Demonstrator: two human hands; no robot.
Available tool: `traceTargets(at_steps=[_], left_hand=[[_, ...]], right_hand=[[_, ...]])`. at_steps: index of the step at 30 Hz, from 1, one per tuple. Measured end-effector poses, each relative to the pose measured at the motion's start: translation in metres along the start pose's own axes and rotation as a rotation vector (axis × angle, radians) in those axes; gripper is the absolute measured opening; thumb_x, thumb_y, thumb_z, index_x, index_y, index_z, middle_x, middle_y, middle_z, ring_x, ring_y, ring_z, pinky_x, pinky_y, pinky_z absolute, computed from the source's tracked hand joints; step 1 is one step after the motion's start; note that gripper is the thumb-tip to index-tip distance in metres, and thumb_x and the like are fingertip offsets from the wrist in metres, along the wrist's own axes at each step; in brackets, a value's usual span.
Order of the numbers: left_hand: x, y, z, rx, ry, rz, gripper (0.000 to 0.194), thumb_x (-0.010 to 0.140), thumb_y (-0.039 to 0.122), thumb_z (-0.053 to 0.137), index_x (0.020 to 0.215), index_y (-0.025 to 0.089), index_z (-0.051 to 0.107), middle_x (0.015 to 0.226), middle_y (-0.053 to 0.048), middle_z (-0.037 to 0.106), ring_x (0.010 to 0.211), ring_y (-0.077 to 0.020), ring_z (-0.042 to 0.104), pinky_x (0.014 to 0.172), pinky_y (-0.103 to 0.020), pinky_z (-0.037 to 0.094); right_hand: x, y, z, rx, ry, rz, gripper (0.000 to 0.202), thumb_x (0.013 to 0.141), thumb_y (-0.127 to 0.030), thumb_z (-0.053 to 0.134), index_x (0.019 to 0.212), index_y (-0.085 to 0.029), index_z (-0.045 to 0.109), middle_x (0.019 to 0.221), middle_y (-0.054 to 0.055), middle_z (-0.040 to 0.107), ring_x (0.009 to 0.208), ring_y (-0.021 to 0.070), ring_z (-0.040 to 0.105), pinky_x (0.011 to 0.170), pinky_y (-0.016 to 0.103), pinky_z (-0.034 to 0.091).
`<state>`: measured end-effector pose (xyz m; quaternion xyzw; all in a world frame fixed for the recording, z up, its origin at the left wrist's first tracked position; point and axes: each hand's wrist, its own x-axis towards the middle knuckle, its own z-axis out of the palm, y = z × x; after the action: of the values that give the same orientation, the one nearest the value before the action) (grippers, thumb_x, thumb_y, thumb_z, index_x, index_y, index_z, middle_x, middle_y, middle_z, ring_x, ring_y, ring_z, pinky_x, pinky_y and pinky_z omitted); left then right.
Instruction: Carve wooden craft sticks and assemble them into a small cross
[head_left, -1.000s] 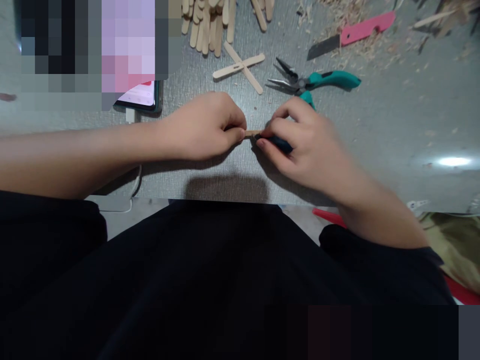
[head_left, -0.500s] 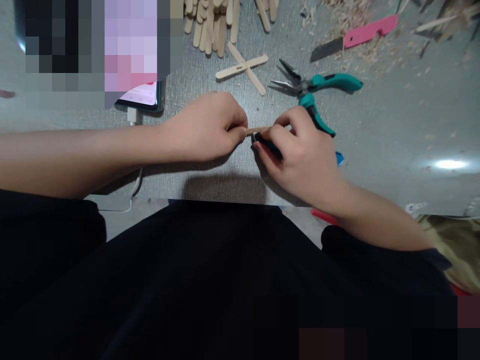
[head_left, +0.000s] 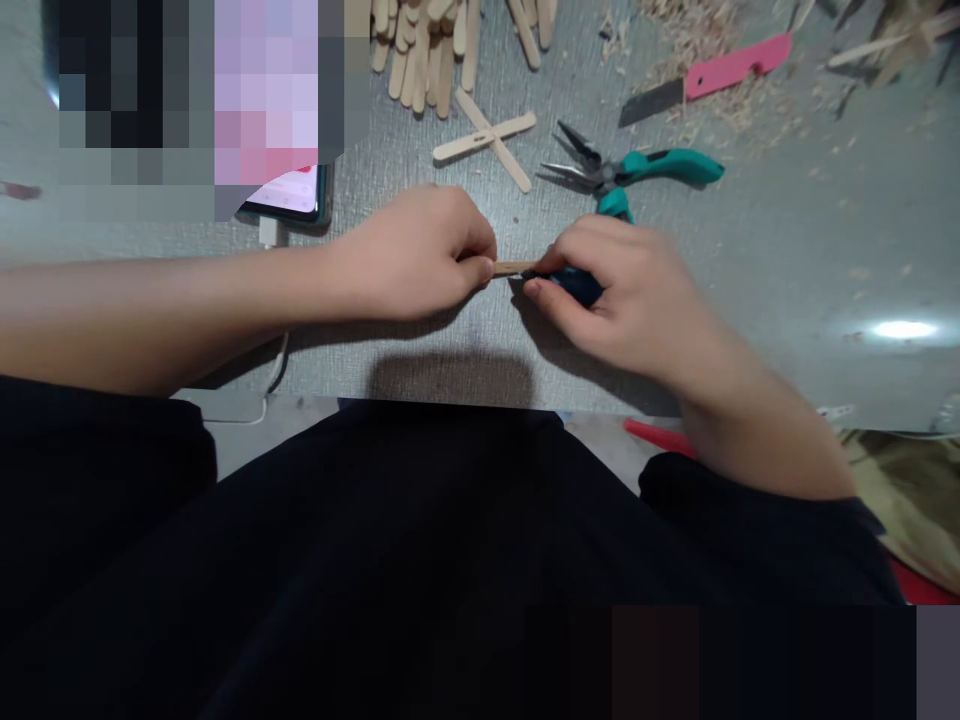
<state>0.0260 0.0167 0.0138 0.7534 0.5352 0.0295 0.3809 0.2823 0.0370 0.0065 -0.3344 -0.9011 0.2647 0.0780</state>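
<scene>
My left hand [head_left: 420, 255] is closed, pinching one end of a wooden craft stick [head_left: 511, 268] just above the table. My right hand [head_left: 630, 295] is wrapped round a dark blue utility knife [head_left: 579, 285]. Its tip meets the stick's edge close to my right fingertips, and the rest of the handle is hidden in my palm. Beyond my hands, two pale craft sticks lie as a cross [head_left: 491, 135]; one has a small slot. Long-nose pliers [head_left: 607, 175] with teal handles lie open by my right hand, which covers part of one handle.
A pile of craft sticks [head_left: 420, 55] lies at the far edge of view. At the far right, a pink-handled blade [head_left: 739, 68] rests among wood shavings [head_left: 697, 30]. A phone [head_left: 322, 195] with a white cable [head_left: 270, 232] is on the left. The table's front edge runs before my body.
My right hand has shifted slightly right with the utility knife and turned, so more of the stick shows and more of the pliers' handle is covered. My left hand stays nearly still.
</scene>
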Motion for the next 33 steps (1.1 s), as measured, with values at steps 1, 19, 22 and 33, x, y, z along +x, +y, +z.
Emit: traceTargets(at_steps=[1,19,22,33], left_hand=[[-0.001,0.001,0.0,0.01,-0.002,0.002,0.039,0.101,0.038,0.052,0.1,0.023,0.088,0.078,-0.006,0.078,0.076,-0.0207,0.061,0.07,-0.036,0.039],[0.002,0.001,0.003,0.057,0.0,-0.014,0.034,0.098,0.035,0.056,0.095,0.024,0.089,0.076,-0.006,0.078,0.073,-0.0225,0.065,0.071,-0.038,0.04],[0.003,-0.003,0.004,0.044,0.022,0.025,0.035,0.098,0.036,0.056,0.093,0.025,0.089,0.074,-0.006,0.078,0.073,-0.0241,0.067,0.07,-0.038,0.042],[0.002,-0.002,0.004,0.083,0.017,0.039,0.036,0.098,0.036,0.053,0.095,0.025,0.087,0.072,-0.006,0.077,0.074,-0.0248,0.07,0.072,-0.037,0.045]], right_hand=[[0.0,0.001,0.002,0.002,0.02,0.005,0.013,0.109,-0.036,0.061,0.103,-0.029,0.07,0.1,0.009,0.07,0.097,0.0324,0.068,0.083,0.05,0.054],[-0.001,-0.014,0.002,-0.074,-0.009,0.054,0.016,0.11,-0.035,0.061,0.109,-0.029,0.075,0.125,0.014,0.068,0.108,0.0374,0.069,0.081,0.054,0.056],[-0.001,-0.016,0.0,-0.089,-0.027,0.058,0.016,0.11,-0.035,0.06,0.109,-0.028,0.075,0.125,0.014,0.068,0.109,0.0374,0.069,0.081,0.054,0.056],[0.0,-0.017,0.001,-0.096,-0.008,0.072,0.016,0.107,-0.036,0.063,0.107,-0.026,0.075,0.12,0.013,0.069,0.107,0.0366,0.07,0.084,0.053,0.056]])
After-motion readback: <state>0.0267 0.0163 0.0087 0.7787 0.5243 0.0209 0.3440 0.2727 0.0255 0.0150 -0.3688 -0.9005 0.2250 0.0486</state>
